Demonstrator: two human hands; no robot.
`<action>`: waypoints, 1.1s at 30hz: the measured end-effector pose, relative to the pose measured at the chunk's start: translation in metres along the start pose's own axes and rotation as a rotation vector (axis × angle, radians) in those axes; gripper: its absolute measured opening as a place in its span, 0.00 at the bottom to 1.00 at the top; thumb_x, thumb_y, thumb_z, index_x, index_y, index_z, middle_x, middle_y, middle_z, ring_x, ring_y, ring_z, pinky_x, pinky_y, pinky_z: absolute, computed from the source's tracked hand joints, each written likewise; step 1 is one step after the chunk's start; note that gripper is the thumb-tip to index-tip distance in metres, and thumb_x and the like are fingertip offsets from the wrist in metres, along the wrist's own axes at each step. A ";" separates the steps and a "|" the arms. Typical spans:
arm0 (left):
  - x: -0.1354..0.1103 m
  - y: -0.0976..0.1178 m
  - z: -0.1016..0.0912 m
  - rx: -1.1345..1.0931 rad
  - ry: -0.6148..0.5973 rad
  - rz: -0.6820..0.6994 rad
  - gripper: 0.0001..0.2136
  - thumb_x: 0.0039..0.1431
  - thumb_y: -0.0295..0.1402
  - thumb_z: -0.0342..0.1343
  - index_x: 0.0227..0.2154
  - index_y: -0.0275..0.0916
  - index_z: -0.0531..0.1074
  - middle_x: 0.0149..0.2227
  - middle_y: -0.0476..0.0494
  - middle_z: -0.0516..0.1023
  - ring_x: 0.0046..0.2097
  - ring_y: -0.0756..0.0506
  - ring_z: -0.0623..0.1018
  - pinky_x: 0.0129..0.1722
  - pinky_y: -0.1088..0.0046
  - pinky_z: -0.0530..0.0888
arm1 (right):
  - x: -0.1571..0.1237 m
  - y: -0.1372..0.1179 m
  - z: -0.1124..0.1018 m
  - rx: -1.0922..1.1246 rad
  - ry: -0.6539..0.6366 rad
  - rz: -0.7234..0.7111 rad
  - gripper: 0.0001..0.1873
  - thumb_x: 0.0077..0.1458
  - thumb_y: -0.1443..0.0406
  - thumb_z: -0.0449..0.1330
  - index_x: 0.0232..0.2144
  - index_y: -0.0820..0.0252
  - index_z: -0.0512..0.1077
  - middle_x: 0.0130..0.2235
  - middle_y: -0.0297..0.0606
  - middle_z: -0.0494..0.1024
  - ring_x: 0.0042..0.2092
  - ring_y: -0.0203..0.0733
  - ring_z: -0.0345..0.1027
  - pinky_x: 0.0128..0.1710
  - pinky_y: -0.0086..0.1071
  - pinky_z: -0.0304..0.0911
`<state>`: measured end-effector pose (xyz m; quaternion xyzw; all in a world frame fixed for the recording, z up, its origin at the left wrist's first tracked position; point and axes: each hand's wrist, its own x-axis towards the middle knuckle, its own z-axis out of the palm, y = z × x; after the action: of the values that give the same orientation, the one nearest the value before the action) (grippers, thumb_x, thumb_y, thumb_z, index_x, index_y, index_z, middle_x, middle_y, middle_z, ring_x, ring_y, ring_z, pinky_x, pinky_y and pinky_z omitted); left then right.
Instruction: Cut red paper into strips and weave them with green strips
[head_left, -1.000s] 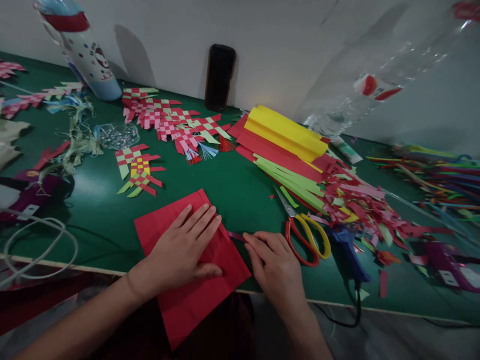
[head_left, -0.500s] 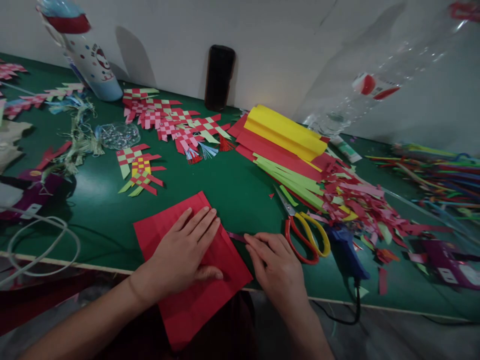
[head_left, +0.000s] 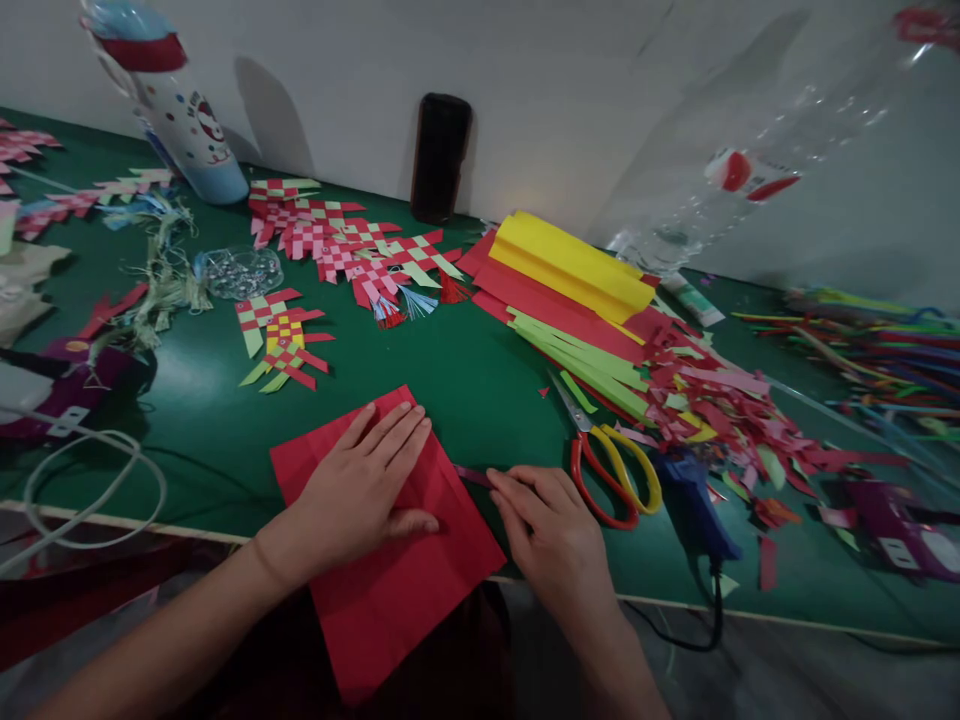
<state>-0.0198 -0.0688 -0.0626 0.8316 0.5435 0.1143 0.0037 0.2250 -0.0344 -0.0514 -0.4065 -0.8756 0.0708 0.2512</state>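
Observation:
A red sheet of paper (head_left: 450, 560) with faint crease lines lies at the table's front edge, its lower corner hanging over. My left hand (head_left: 367, 485) rests flat on it, fingers stretched and thumb apart. Just right of the sheet, my right hand (head_left: 551, 525) is closed in a pinch on a thin purplish strip (head_left: 471, 475). The strip points toward the sheet's right edge; its exact kind is unclear. Scissors (head_left: 611, 470) with red and yellow handles lie beyond my right hand, blades slightly parted.
Woven paper fish (head_left: 330, 235) lie at the back left, near a bottle (head_left: 180, 110) and a dish of beads (head_left: 240, 272). A phone (head_left: 441, 158) leans on the wall. Folded yellow paper (head_left: 570, 265), paper scraps (head_left: 720, 400) and a blue corded tool (head_left: 697, 500) are on the right.
My left hand has shifted slightly left across the red paper. My right hand keeps its pinch on the strip in nearly the same place.

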 end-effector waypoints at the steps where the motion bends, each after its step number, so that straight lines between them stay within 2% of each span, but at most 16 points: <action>1: 0.000 0.000 0.001 0.002 0.000 -0.002 0.43 0.60 0.62 0.40 0.64 0.28 0.57 0.66 0.32 0.58 0.68 0.37 0.57 0.68 0.56 0.46 | 0.000 0.000 0.001 -0.001 -0.005 -0.003 0.12 0.61 0.70 0.57 0.45 0.58 0.76 0.38 0.41 0.76 0.40 0.42 0.68 0.41 0.37 0.68; 5: 0.000 0.000 0.000 -0.008 -0.006 -0.006 0.42 0.60 0.62 0.41 0.64 0.31 0.57 0.67 0.34 0.58 0.68 0.38 0.57 0.68 0.57 0.47 | 0.001 0.000 0.002 -0.022 0.007 0.001 0.12 0.61 0.70 0.56 0.45 0.58 0.76 0.38 0.41 0.76 0.40 0.42 0.68 0.40 0.37 0.68; 33: 0.000 0.001 -0.003 -0.030 0.010 -0.003 0.41 0.60 0.61 0.43 0.65 0.32 0.56 0.66 0.34 0.60 0.68 0.37 0.57 0.68 0.56 0.48 | 0.013 0.002 0.006 -0.022 0.031 -0.008 0.12 0.61 0.70 0.56 0.44 0.58 0.77 0.37 0.41 0.77 0.40 0.42 0.68 0.40 0.37 0.68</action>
<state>-0.0197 -0.0692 -0.0598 0.8300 0.5431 0.1266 0.0134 0.2164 -0.0232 -0.0524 -0.4068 -0.8739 0.0541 0.2604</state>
